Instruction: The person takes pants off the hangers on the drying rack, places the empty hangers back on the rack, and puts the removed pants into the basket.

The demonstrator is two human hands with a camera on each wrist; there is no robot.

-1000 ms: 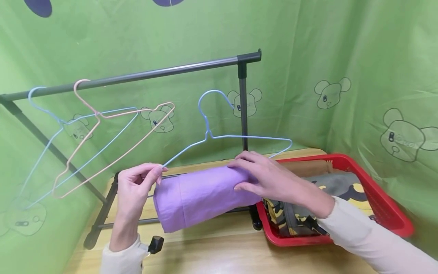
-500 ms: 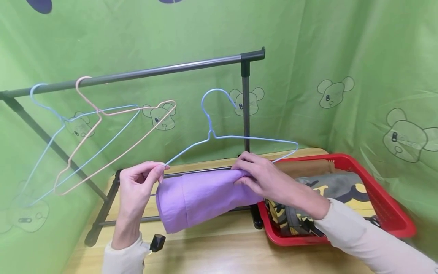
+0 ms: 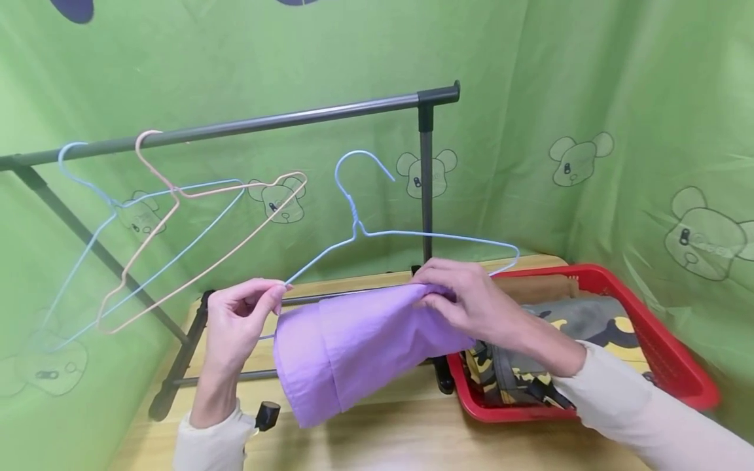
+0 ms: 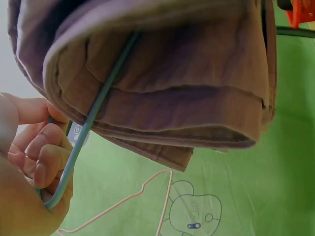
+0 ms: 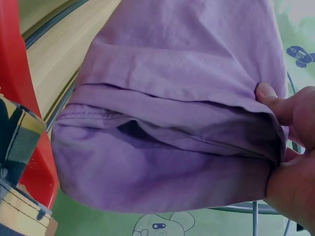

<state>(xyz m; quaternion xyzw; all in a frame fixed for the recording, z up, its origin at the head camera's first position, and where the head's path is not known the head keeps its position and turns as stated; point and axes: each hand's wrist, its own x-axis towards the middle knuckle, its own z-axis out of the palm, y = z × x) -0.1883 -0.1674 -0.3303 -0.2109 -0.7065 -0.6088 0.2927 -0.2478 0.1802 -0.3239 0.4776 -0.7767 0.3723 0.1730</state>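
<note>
In the head view my left hand (image 3: pixel 232 327) pinches the left corner of a blue wire hanger (image 3: pixel 355 212), its hook pointing up. A folded purple garment (image 3: pixel 365 353) drapes over the hanger's lower part and hides most of the bottom bar. Thumb and fingers of my right hand (image 3: pixel 480 301) pinch the garment's upper edge near its right end. From the left wrist, the hanger's wire (image 4: pixel 101 96) runs in under the cloth layers. The right wrist view shows the garment's open, layered end (image 5: pixel 162 147) beside my right thumb.
A grey clothes rack (image 3: pixel 294 119) stands behind, bearing a pink hanger (image 3: pixel 173 190) and another blue hanger (image 3: pixel 114 203) on the left. On the wooden table (image 3: pixel 383 451) at right, a red basket (image 3: pixel 506 414) holds a camouflage garment (image 3: pixel 589 327) and brown cloth (image 3: pixel 530 288).
My right hand has shifted a little right, drawing the garment's upper edge along. The garment's lower left part hangs lower and looser. The hanger's hook has turned slightly left.
</note>
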